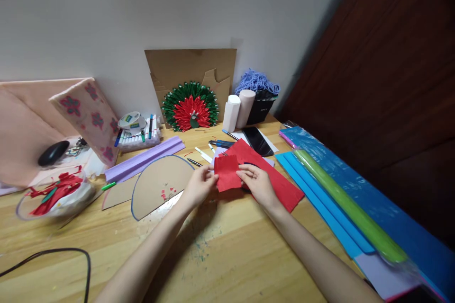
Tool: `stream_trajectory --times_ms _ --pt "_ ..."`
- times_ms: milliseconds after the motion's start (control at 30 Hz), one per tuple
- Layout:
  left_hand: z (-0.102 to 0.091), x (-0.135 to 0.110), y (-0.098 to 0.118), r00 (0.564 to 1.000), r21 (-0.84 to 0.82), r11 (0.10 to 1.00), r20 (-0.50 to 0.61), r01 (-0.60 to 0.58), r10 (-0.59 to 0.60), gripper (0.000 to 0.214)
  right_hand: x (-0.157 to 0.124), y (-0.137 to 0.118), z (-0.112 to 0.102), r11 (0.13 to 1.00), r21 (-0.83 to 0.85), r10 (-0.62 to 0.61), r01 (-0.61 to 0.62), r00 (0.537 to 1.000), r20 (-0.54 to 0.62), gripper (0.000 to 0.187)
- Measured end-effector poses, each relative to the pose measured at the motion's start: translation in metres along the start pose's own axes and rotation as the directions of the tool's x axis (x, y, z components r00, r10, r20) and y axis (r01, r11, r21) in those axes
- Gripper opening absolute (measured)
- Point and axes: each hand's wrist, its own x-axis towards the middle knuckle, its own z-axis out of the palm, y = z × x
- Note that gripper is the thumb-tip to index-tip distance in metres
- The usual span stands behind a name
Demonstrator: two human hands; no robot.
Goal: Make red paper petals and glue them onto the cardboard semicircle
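Note:
Between my two hands a small red paper piece [226,173] is held up by its side edges. My left hand [202,182] pinches its left edge between thumb and fingers. On the right edge, my right hand [256,183] has a similar pinch. Beneath and behind it lies a larger red sheet [284,188], partly covered by my right hand. A dark object, mostly hidden, shows by the right fingers. Left of my left hand rests a cardboard semicircle [156,180] outlined in blue, with small red scraps [167,193] on it.
A green and red ribbon fan [192,106] leans on cardboard [156,64] by the wall. Markers [140,136], a bag of red scraps [71,194] and a purple strip [144,157] lie left. A phone [258,140] lies behind; blue sheets and a green roll [348,203] line the right.

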Motion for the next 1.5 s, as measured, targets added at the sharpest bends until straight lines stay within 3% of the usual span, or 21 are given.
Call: stream_trajectory --times_ms 200,333,400,500,567,667,767,867,967,1033,1067,1100,1167,1267,1400,1500 --pt "0.007 -0.003 -0.006 1.000 0.071 0.997 0.015 -0.004 0.003 0.029 -0.002 0.008 0.006 1.000 -0.008 0.011 -0.011 0.999 0.049 0.038" --pt "0.009 -0.002 -0.014 1.000 0.104 0.995 -0.015 0.000 0.002 0.029 -0.004 0.006 0.005 0.994 -0.084 -0.054 0.066 0.990 0.134 0.032" --pt "0.007 -0.001 -0.014 0.999 0.075 0.997 -0.046 0.028 -0.025 0.026 -0.003 0.000 -0.005 0.965 -0.213 -0.120 0.155 0.978 0.168 0.025" --pt "0.003 -0.003 -0.006 0.992 0.019 0.999 -0.120 0.051 -0.048 0.021 0.002 -0.007 -0.025 0.783 -0.544 -0.248 0.302 0.953 0.172 0.017" --pt "0.002 -0.007 0.003 0.983 0.009 0.999 -0.178 0.047 -0.044 0.020 0.006 -0.007 -0.036 0.623 -0.716 -0.231 0.314 0.949 0.215 0.028" --pt "0.001 -0.013 0.016 0.967 0.012 1.000 -0.256 0.013 -0.010 0.022 0.009 -0.004 -0.040 0.445 -0.837 -0.163 0.320 0.947 0.276 0.033" --pt "0.001 -0.017 0.024 0.963 0.008 1.000 -0.269 -0.025 0.026 0.024 0.012 0.000 -0.035 0.364 -0.882 -0.124 0.299 0.954 0.273 0.031" --pt "0.001 -0.019 0.029 0.967 -0.015 0.999 -0.250 -0.047 0.042 0.026 0.013 0.000 -0.030 0.437 -0.871 -0.157 0.223 0.973 0.170 0.025" --pt "0.001 -0.020 0.031 0.966 -0.046 0.998 -0.257 -0.040 0.027 0.024 0.008 -0.006 -0.024 0.758 -0.638 -0.119 0.134 0.991 0.066 0.020" --pt "0.002 -0.021 0.032 0.962 -0.060 0.998 -0.273 -0.037 0.019 0.022 -0.001 -0.011 -0.015 0.958 -0.285 0.017 0.034 0.984 0.175 0.034" --pt "0.003 -0.021 0.033 0.958 -0.058 0.997 -0.287 -0.046 0.028 0.021 -0.007 -0.013 -0.010 0.994 -0.103 0.070 -0.042 0.956 0.286 0.043" --pt "0.003 -0.021 0.033 0.952 -0.050 0.997 -0.302 -0.061 0.044 0.021 -0.014 -0.015 -0.004 0.993 0.045 0.087 -0.114 0.913 0.399 0.052" --pt "0.002 -0.021 0.035 0.941 -0.026 0.994 -0.325 -0.104 0.090 0.020 -0.027 -0.017 0.006 0.952 0.164 0.123 -0.260 0.810 0.573 0.068" --pt "0.000 -0.022 0.038 0.937 -0.038 0.990 -0.328 -0.138 0.118 0.019 -0.041 -0.014 0.013 0.947 0.125 0.133 -0.297 0.713 0.689 0.072" --pt "-0.001 -0.024 0.041 0.952 -0.086 0.991 -0.297 -0.099 0.069 0.016 -0.049 -0.009 0.011 0.982 0.010 0.120 -0.188 0.664 0.738 0.074" --pt "0.001 -0.026 0.041 0.965 -0.060 0.996 -0.257 -0.065 0.047 0.017 -0.051 -0.008 0.011 0.989 -0.024 0.119 -0.146 0.686 0.717 0.074"
